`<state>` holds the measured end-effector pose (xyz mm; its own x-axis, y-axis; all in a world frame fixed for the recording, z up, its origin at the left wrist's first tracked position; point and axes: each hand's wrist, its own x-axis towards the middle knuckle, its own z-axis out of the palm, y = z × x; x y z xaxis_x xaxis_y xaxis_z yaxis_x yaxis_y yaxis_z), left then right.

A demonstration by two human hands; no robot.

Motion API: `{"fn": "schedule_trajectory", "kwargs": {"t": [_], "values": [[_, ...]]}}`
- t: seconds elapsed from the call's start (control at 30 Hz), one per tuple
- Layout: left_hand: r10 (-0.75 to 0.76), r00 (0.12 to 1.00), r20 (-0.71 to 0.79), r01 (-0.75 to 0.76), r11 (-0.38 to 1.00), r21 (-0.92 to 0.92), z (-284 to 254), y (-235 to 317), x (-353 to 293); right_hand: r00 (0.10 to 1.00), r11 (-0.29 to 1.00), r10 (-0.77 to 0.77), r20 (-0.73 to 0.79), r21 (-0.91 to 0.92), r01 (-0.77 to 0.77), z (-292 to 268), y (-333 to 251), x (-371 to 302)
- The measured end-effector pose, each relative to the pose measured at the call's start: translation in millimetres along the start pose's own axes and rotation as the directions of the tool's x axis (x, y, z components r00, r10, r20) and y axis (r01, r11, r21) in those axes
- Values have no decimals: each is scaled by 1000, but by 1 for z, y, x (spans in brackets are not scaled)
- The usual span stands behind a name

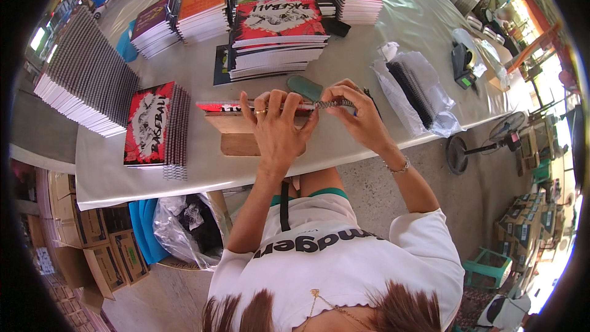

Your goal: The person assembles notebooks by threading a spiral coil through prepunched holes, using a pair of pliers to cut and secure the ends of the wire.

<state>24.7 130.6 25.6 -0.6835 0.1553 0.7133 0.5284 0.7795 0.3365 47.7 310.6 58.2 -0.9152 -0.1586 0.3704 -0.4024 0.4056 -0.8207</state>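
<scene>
My left hand [276, 124] is clasped over a thin red-covered notebook [212, 107], its fingers across the top edge. The notebook stands edge-up against a wooden block [238, 146] near the table's front edge. At the notebook's right end, my right hand [355, 108] pinches a dark spiral binding coil [335, 104] between thumb and fingers. The coil lines up with the notebook's edge; how far it runs through the holes is hidden by my fingers. Just behind lies a green oval object [305, 87]. Left of the block sits a stack of spiral-bound red notebooks [149, 124].
A tall stack of coil-bound books [86, 77] stands far left. Several notebook piles, including a red-topped one [279, 37], line the back. At right, white plastic wrapping [439, 95] holds loose coils [412, 89], near a tape dispenser [462, 64]. A fan [507, 135] stands beyond the table.
</scene>
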Motion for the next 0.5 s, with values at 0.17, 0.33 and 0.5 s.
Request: {"fn": "schedule_trajectory", "kwargs": {"t": [0.17,0.33,0.5], "values": [[32,998,-56,-34,999,-31,11,-7,-15,996,998,18,84,-53,-14,-4,-7,-2],[82,984,-160,-88,996,-31,25,-17,-32,984,935,-148,94,-311,171,-5,-10,-1],[120,964,-236,-131,991,-30,37,-26,-43,968,900,-194,159,-363,240,-8,-10,0]]}}
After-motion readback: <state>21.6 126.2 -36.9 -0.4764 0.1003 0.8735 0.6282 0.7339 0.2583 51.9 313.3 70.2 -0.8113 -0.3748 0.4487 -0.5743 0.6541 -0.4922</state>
